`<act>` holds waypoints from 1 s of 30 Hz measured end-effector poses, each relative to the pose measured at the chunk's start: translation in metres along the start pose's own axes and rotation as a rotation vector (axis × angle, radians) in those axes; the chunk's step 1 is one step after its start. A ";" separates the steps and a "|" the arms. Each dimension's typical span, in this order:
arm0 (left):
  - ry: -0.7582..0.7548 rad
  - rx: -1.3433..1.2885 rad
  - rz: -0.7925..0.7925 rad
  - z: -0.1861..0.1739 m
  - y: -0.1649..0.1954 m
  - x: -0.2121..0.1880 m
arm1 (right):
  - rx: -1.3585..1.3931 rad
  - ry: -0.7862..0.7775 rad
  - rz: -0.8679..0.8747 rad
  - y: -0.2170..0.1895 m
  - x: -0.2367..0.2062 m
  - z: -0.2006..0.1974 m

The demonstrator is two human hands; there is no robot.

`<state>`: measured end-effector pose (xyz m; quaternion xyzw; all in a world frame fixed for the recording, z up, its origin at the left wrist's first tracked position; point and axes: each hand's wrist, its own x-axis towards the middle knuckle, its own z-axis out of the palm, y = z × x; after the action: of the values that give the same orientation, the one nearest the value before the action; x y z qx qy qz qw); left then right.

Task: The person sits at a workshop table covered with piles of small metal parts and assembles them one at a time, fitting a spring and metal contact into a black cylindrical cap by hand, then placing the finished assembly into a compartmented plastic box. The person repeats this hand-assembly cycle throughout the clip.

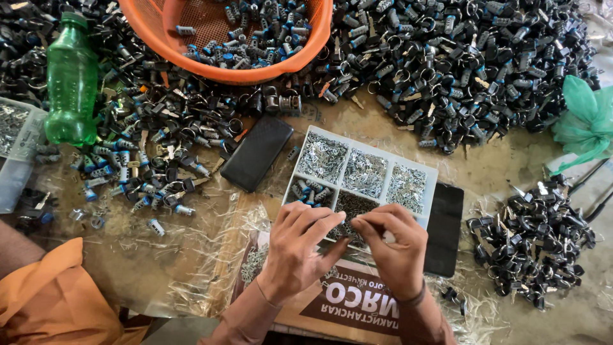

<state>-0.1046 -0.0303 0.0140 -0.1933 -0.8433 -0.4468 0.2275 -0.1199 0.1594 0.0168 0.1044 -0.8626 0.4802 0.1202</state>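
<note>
My left hand [300, 249] and my right hand [394, 246] meet fingertip to fingertip over the near edge of a white compartment tray [369, 148]. Between the fingertips both hands pinch a small dark metal part [348, 225]; its exact shape is too small to tell. The tray's compartments hold several heaps of tiny silvery metal pieces, and one near-left compartment holds small blue-and-silver cylinders [308, 190]. The tray rests on a brown cardboard box [345, 300].
A big pile of dark lock cylinders with keys [447, 70] covers the far side. An orange basket [255, 70] holds more. A green plastic bottle [70, 80] lies at left, a black phone [257, 152] beside the tray, a smaller pile [530, 239] at right, a green bag [587, 121].
</note>
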 end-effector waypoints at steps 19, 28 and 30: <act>0.018 -0.019 0.018 0.000 -0.004 -0.004 | 0.142 -0.103 0.139 0.012 0.000 -0.002; 0.027 -0.027 0.032 -0.002 -0.004 -0.004 | 0.479 -0.172 0.275 0.022 -0.013 0.005; 0.028 -0.028 0.029 -0.002 -0.004 -0.004 | 0.511 -0.170 0.266 0.022 -0.013 0.006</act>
<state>-0.1029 -0.0346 0.0098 -0.2024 -0.8308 -0.4580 0.2429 -0.1144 0.1667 -0.0082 0.0573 -0.7270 0.6826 -0.0464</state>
